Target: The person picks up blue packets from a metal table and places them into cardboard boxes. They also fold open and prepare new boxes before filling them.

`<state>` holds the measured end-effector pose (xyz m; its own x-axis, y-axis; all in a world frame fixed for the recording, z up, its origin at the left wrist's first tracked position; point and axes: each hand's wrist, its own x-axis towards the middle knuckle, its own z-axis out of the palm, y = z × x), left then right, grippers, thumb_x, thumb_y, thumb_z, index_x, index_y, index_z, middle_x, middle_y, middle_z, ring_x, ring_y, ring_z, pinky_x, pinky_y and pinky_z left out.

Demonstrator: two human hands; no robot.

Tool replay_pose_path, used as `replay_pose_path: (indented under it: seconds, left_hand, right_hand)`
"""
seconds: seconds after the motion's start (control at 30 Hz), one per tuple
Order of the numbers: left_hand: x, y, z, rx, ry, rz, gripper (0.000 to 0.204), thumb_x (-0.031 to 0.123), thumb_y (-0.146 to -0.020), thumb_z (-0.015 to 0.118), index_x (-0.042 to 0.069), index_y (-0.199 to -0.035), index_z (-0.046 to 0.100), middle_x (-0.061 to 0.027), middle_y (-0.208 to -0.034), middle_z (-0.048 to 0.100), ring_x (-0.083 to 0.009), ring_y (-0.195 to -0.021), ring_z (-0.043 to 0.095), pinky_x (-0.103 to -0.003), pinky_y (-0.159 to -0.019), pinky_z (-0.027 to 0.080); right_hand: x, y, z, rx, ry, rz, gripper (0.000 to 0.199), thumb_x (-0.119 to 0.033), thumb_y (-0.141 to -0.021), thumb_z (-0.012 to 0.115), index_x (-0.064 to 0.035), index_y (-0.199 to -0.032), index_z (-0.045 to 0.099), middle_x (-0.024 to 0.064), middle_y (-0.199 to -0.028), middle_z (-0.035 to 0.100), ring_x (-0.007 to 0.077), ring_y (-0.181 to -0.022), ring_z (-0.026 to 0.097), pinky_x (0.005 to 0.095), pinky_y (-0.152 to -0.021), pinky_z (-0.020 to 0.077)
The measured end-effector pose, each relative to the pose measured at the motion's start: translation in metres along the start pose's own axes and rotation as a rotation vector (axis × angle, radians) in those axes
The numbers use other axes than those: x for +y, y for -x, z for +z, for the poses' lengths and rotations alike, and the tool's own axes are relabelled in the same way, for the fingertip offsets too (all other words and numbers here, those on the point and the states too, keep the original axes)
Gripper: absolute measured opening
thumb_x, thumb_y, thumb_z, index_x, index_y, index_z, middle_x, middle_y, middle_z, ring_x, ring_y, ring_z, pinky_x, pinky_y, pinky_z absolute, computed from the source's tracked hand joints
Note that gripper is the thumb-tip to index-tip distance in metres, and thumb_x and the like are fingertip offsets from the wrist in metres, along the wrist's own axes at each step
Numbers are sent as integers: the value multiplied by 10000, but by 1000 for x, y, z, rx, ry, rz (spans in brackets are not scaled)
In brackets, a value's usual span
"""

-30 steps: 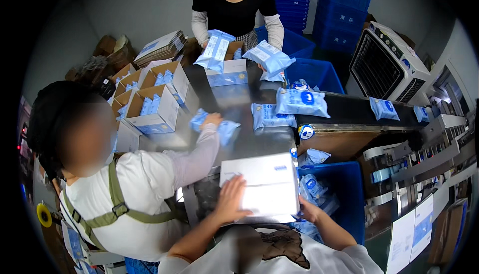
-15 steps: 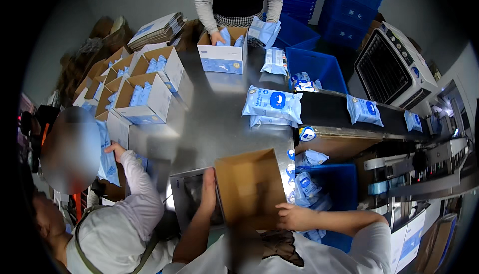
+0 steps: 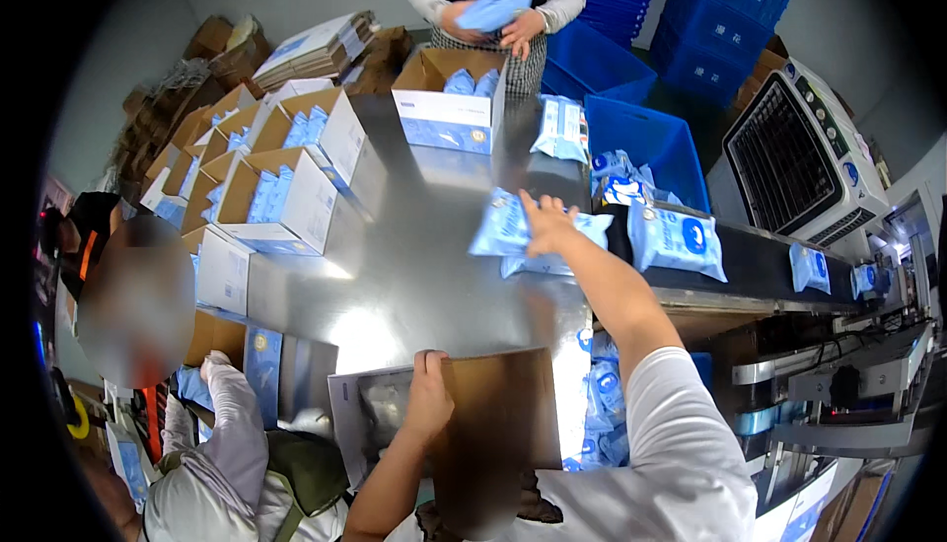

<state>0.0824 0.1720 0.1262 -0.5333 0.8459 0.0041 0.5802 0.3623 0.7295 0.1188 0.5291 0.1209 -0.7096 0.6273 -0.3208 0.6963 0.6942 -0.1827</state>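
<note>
My left hand (image 3: 430, 396) grips the edge of an opened cardboard box (image 3: 493, 414) at the near edge of the steel table (image 3: 414, 266); its brown flap stands up toward me. My right hand (image 3: 546, 226) is stretched far forward and rests on a pile of light blue wipe packs (image 3: 505, 229) lying on the table beside the conveyor. Whether its fingers have closed on a pack I cannot tell.
A black conveyor belt (image 3: 760, 261) on the right carries more blue packs (image 3: 679, 238). Open boxes of packs (image 3: 286, 197) line the table's left side. A person across the table holds a pack (image 3: 495, 9) over a box (image 3: 449, 108). Another person's sleeve (image 3: 232, 414) is at my left. Blue crates (image 3: 646, 133) stand behind.
My right hand left the box and reached forward to the pile of packs. My left hand stays on the box, which now shows its brown inner flap.
</note>
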Motion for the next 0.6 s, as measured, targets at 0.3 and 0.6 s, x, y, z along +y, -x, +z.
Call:
replay_pose_path:
  seconds: [0.3, 0.6]
  left_hand:
    - [-18, -7, -12, -103, 117, 7, 446, -102, -680, 495, 39, -1102, 461, -186, -1118, 444, -373, -976, 515, -394, -812, 453]
    - [-21, -1, -9, -63, 14, 109, 478, -138, -658, 455, 39, -1102, 459, -193, -1121, 428, -416, -1019, 480, -418, -825, 448]
  right_hand:
    - [-103, 198, -21, -879, -937, -1418, 1169, -348, -596, 820, 6, -1448, 101, 186, -1478, 190, 288, -1349, 223, 385, -1096, 180]
    - [-109, 216, 117, -926, -138, -1061, 475, -234, -767, 672, 9, -1158, 560, 208, -1082, 622, 319, -1013, 580, 402, -885, 439]
